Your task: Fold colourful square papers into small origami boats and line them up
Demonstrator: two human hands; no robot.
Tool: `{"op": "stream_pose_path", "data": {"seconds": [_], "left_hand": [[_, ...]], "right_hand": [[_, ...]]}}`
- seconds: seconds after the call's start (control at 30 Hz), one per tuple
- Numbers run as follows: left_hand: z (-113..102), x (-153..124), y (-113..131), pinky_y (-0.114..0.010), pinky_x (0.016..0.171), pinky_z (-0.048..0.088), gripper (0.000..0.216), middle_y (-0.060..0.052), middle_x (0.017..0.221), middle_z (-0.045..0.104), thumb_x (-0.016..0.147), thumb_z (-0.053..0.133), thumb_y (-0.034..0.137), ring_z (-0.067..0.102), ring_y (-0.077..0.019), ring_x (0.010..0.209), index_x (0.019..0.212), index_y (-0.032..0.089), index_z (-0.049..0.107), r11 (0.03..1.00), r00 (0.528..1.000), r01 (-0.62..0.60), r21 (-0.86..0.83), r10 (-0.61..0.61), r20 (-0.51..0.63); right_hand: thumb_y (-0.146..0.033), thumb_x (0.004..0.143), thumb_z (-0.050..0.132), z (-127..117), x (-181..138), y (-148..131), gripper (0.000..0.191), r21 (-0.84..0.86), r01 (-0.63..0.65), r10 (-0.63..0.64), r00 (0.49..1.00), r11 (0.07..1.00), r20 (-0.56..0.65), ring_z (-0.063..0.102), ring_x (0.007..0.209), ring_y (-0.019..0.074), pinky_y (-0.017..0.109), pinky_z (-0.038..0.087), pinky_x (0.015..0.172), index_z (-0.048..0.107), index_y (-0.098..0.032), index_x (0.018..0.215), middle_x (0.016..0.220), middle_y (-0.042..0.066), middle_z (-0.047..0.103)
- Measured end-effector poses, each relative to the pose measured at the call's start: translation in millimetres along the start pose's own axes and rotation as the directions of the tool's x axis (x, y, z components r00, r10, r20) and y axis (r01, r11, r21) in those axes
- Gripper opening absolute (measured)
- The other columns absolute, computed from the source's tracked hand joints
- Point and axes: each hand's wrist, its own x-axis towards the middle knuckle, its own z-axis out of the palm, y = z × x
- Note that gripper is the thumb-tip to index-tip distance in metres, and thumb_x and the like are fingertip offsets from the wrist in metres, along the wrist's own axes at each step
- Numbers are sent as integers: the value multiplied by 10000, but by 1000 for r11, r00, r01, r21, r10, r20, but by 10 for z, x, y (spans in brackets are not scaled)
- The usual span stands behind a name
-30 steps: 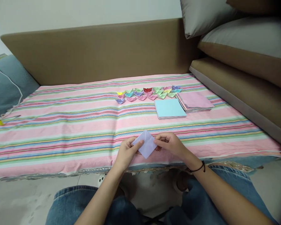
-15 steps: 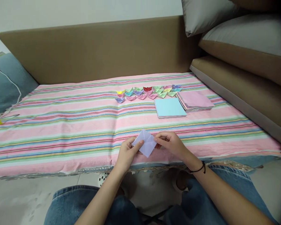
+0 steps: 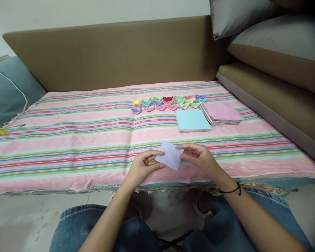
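Observation:
A pale lilac sheet of paper (image 3: 170, 156), folded and standing on one corner like a diamond, is held over the near edge of the striped cloth. My left hand (image 3: 143, 167) pinches its left side with fingers curled. My right hand (image 3: 199, 158) pinches its right corner between thumb and fingers. A black band circles my right wrist.
The pink striped cloth (image 3: 81, 140) covers a low bed. Several small folded paper boats (image 3: 168, 102) lie in rows at the far side. Beside them are a light blue paper stack (image 3: 193, 120) and a pink paper stack (image 3: 222, 113). Brown cushions (image 3: 275, 87) rise on the right. My knees in jeans are below.
The view has shifted slightly. Both hands have lifted and turned the lilac paper a little to the right, and my left fingers have opened more under it.

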Motion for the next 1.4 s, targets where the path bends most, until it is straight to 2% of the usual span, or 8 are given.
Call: {"op": "stream_pose_path", "data": {"seconds": [0.2, 0.5, 0.77, 0.93, 1.03, 1.17, 1.27, 1.4], "left_hand": [[52, -12, 79, -289, 779, 510, 256, -65, 966, 694, 662, 732, 209, 640, -164, 851, 911, 161, 691, 1000, 999, -28, 15, 28, -19], [89, -39, 77, -296, 739, 516, 207, -61, 885, 705, 730, 671, 335, 632, -177, 812, 835, 163, 717, 996, 995, 19, 82, -10, -102], [195, -18, 23, -261, 681, 478, 216, -40, 733, 656, 770, 610, 357, 587, -154, 719, 735, 153, 675, 976, 994, -46, 213, 65, -84], [230, 17, -142, -240, 625, 469, 185, -44, 812, 651, 674, 698, 295, 593, -154, 722, 784, 159, 638, 967, 976, -26, 252, 80, -205], [223, 41, -267, -232, 568, 450, 144, -30, 708, 638, 683, 682, 277, 588, -145, 643, 744, 160, 623, 956, 966, 15, 291, 61, -249], [224, 36, -285, -241, 569, 421, 69, -31, 727, 623, 727, 637, 238, 563, -139, 633, 724, 169, 642, 853, 960, -20, 522, 162, -227], [244, 15, -218, -274, 624, 417, 92, -31, 742, 599, 773, 590, 218, 540, -156, 678, 707, 177, 640, 696, 954, -29, 717, 234, -189], [261, 8, -174, -338, 761, 422, 105, -57, 826, 581, 798, 568, 195, 532, -204, 846, 714, 174, 628, 556, 936, -1, 831, 294, -196]], "right_hand": [[-265, 601, 794, -47, -46, 9, 380, 30, -29, 27, 998, 999, 53, 660, 838, 211, 380, 553, 782, 664, -202, 952, 962, 70, 693], [-277, 587, 803, -89, -77, 40, 318, -12, 6, -5, 998, 1000, 56, 655, 829, 207, 354, 550, 746, 676, -199, 868, 989, 77, 680], [-400, 634, 745, 43, -77, 76, 242, -81, -31, 25, 997, 996, -66, 617, 656, 171, 303, 513, 604, 661, -180, 692, 710, 42, 679], [-406, 643, 730, 97, -72, 195, 249, -129, -43, 22, 987, 991, -162, 599, 619, 176, 300, 488, 569, 617, -184, 647, 657, 31, 649], [-381, 698, 687, 100, -75, 255, 204, -311, -22, -42, 979, 950, -197, 598, 650, 194, 316, 477, 588, 632, -184, 704, 712, 55, 662], [-284, 734, 650, 83, -70, 267, 87, -662, 78, -231, 962, 745, -146, 578, 724, 220, 350, 451, 650, 637, -205, 699, 733, 56, 654], [-256, 750, 637, 66, -50, 270, 92, -740, 128, -282, 956, 660, -87, 565, 808, 227, 370, 439, 732, 626, -206, 673, 775, 52, 634], [-292, 761, 638, 47, -21, 296, 149, -769, 90, -284, 951, 633, -122, 539, 848, 225, 374, 437, 756, 618, -194, 650, 825, 62, 579]]}}
